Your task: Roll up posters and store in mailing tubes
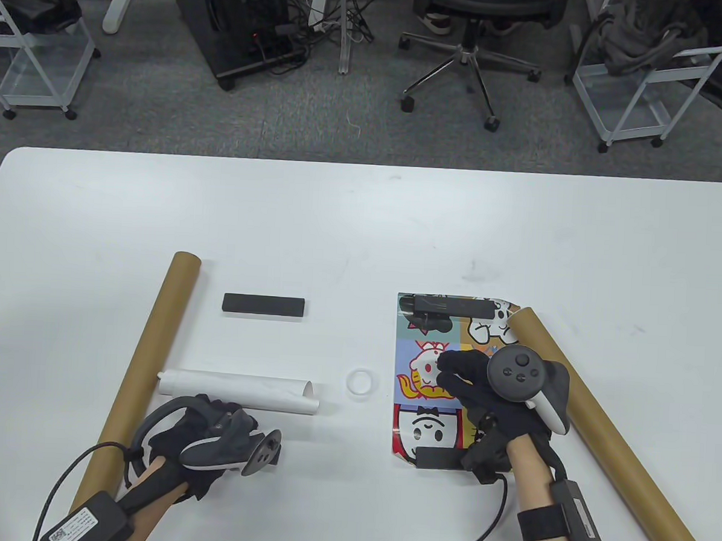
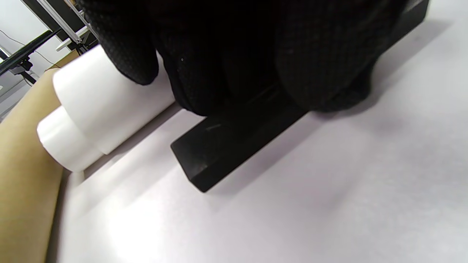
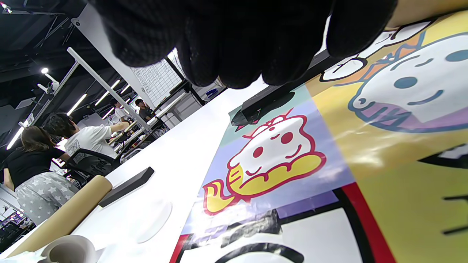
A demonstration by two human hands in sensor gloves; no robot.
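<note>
White table [image 1: 339, 221] — flat cartoon poster [image 1: 428, 371] pinned by 2 black bars, right hand [image 1: 487, 392] above it, grip unclear; left hand [image 1: 207, 432] gripping a black bar [image 2: 226, 146] beside rolled white poster [image 1: 240, 391], between 2 brown tubes.

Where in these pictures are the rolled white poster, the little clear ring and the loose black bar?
rolled white poster [image 1: 240, 391], table view, middle of the roll.
clear ring [image 1: 362, 382], table view, on its rim's left edge.
loose black bar [image 1: 263, 305], table view, middle of its top face.
</note>
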